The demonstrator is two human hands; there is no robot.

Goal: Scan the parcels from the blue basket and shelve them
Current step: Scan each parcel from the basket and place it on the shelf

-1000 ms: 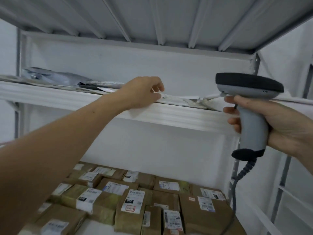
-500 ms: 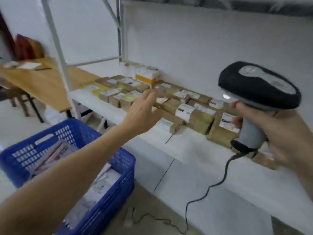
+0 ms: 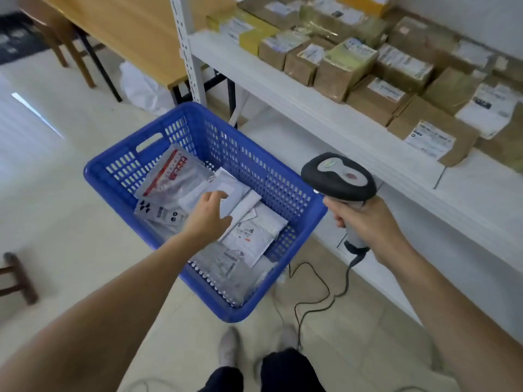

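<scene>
- We look down at a pale tiled floor (image 3: pixel 56 222). A white shelf (image 3: pixel 325 120) runs along the right of the frame and a wooden table (image 3: pixel 127 29) stands at the upper left.
- Brown cardboard boxes (image 3: pixel 345 66) with white labels sit packed side by side on the shelf, at the upper right.
- A blue basket (image 3: pixel 113 168) with slotted walls stands on the floor at centre frame, just beside the shelf.
- Inside the basket lie soft parcels (image 3: pixel 254 230), overlapping one another. Most are white or grey mailer bags, and a clear one with red print (image 3: pixel 169 176) lies toward the left wall.
- The left grip (image 3: pixel 208 219) reaches over the middle of the basket, fingers loose and holding nothing. We cannot tell whether its fingertips touch the white parcel beneath them.
- The right grip (image 3: pixel 365 222) is wrapped around the handle of a grey and black scanner (image 3: pixel 338 176), right of the basket, with the scanner's head toward the basket.
- The scanner's black cable (image 3: pixel 319 292) trails in loops across the floor below.
- Two light shoes (image 3: pixel 229 349) show at the bottom centre.
</scene>
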